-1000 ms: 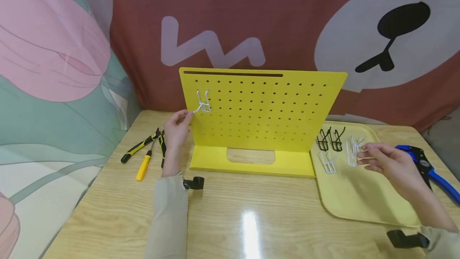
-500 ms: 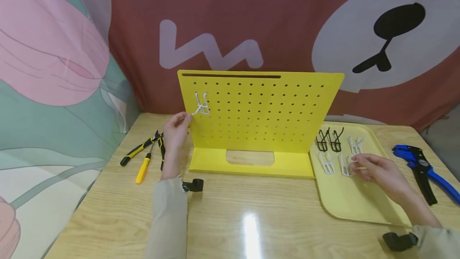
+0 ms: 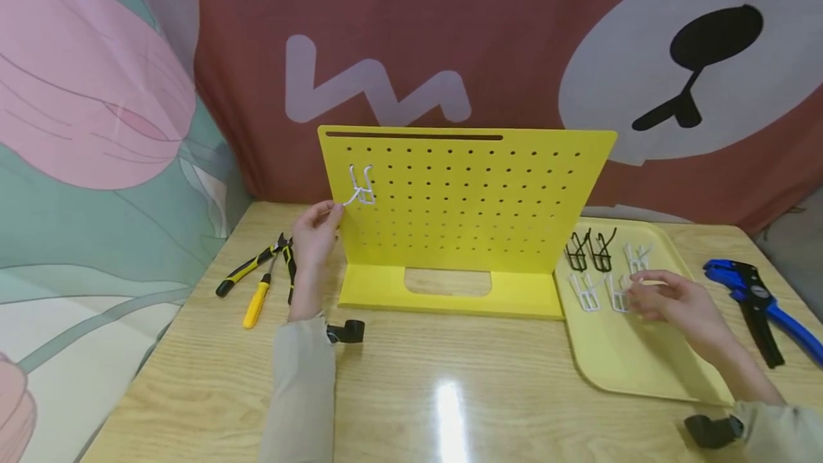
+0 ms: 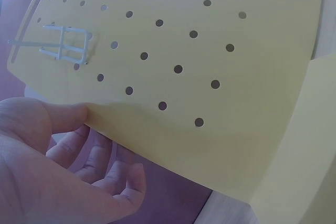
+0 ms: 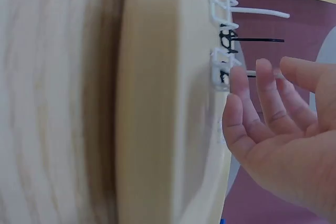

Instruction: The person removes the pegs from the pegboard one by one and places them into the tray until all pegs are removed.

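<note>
My left hand (image 3: pixel 316 231) pinches the left edge of an upright yellow pegboard (image 3: pixel 476 191), thumb on the front face and the other fingers behind. Near that edge, a white wire pegboard hook (image 3: pixel 362 186) hangs in the upper holes, its prong pointing toward the left hand. Over the tray at the right, my right hand (image 3: pixel 681 309) pinches the prong end of another white pegboard hook (image 3: pixel 619 295). In the right wrist view, the thumb and index fingertips meet around the prong of that hook (image 5: pixel 221 80), while the remaining fingers are loosely bent.
The yellow tray (image 3: pixel 636 359) also bears two black pegboard hooks (image 3: pixel 589 251) and two more white ones (image 3: pixel 584 293). Blue crimping pliers (image 3: pixel 759 299) lie right of it. Left of the board are black-yellow pliers (image 3: pixel 247 270) and a yellow-handled screwdriver (image 3: pixel 257 302).
My right hand has moved left and toward me, bringing the white pegboard hook away from the one behind it. Since half a second ago it has barely shifted. The left hand has kept its place.
</note>
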`<state>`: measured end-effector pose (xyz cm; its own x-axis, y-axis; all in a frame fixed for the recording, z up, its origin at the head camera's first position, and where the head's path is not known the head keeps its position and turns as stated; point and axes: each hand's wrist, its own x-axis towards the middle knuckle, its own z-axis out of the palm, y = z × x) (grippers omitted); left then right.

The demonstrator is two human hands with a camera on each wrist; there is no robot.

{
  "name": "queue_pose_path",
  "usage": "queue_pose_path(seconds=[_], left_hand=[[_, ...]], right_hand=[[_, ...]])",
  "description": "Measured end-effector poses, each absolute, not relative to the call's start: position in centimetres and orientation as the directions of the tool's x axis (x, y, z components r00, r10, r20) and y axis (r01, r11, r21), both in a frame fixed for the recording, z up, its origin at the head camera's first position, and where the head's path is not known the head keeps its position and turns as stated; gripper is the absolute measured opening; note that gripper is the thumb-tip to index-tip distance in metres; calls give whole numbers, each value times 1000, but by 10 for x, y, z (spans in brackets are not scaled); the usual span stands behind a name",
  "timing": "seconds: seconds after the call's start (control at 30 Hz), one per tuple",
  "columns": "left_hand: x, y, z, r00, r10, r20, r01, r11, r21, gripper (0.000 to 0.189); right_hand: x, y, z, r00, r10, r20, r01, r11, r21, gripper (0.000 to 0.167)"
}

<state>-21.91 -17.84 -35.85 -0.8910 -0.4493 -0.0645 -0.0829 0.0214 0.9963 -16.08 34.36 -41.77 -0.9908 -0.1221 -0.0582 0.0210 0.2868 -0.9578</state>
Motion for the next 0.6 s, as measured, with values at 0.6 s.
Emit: queue_pose_path(seconds=[0.6], left_hand=[[-218, -179, -358, -893, -444, -73, -91, 18, 996, 30]], right_hand=[[-165, 263, -377, -952, -184, 246, -295, 329, -897, 32]])
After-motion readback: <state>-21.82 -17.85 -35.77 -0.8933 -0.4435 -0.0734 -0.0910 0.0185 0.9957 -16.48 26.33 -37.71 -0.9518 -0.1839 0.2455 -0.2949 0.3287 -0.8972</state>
